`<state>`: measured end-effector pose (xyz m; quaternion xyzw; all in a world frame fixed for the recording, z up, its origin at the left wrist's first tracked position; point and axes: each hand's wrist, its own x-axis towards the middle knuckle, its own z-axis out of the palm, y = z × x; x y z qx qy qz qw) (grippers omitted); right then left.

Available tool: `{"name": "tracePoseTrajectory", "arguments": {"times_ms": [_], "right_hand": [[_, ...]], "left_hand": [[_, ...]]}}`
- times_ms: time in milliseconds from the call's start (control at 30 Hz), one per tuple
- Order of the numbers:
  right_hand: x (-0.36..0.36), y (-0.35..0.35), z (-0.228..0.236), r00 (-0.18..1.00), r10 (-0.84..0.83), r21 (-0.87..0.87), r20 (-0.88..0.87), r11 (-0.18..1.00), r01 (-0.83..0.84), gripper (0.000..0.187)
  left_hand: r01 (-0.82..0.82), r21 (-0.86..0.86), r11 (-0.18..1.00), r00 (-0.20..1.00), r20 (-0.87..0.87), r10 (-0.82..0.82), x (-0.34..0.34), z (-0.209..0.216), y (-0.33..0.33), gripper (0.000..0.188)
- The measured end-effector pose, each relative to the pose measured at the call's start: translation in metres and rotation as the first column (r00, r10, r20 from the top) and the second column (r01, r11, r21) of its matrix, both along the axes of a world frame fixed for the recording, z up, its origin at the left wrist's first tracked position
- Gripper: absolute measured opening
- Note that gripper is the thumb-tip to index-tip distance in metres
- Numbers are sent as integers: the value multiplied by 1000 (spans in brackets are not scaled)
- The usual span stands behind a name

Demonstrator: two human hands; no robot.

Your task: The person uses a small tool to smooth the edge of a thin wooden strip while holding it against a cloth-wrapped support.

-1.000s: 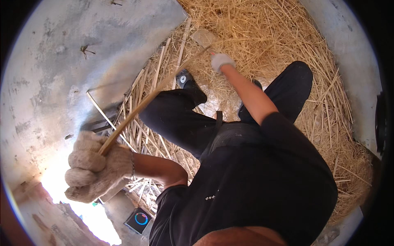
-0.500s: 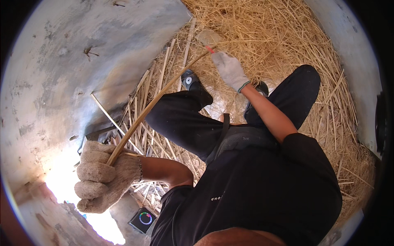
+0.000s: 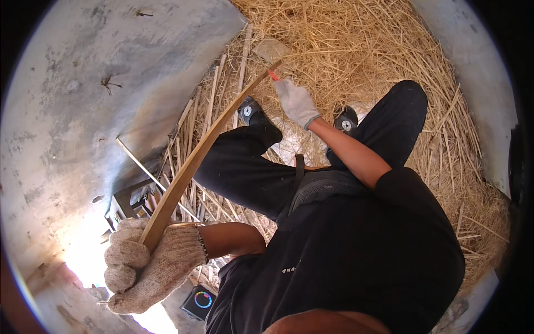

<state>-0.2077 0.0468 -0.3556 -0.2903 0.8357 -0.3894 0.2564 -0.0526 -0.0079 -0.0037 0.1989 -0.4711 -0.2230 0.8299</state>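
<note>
A long, curved wooden strip [image 3: 196, 155] runs from the left hand [image 3: 153, 267] up and rightward, broad beside those fingers and narrowing to a tip just beyond the fingers of the right hand [image 3: 296, 104]. The left hand, in a knitted glove, has its fingers curled tightly round the strip's near end. The right hand, gloved too, has its fingers closed on a small red piece [image 3: 273, 74] that pokes out toward the tip; whether it touches the strip I cannot tell. Just past the right fingers lies a flat greyish slab [image 3: 271, 50], and straw-coloured shavings [image 3: 356, 50] spread beyond and to their right. Between the two hands, under the strip, are loose pale slats [image 3: 214, 92] and one dark shoe [image 3: 250, 111]. Below the left fingers sits a black device [image 3: 199, 302] with a coloured ring; a grey wall [image 3: 61, 111] rises beyond them.
</note>
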Motion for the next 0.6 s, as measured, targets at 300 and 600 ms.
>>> {"name": "tracePoseTrajectory", "arguments": {"times_ms": [300,600], "right_hand": [[-32,23,-59,980,30,315,196,945,-92,64],[32,41,201,830,276,-608,-484,575,-547,19]], "left_hand": [[244,-71,967,965,-79,-250,9,-6,-2,57],[771,-122,625,628,316,-712,54,-19,-22,64]]}}
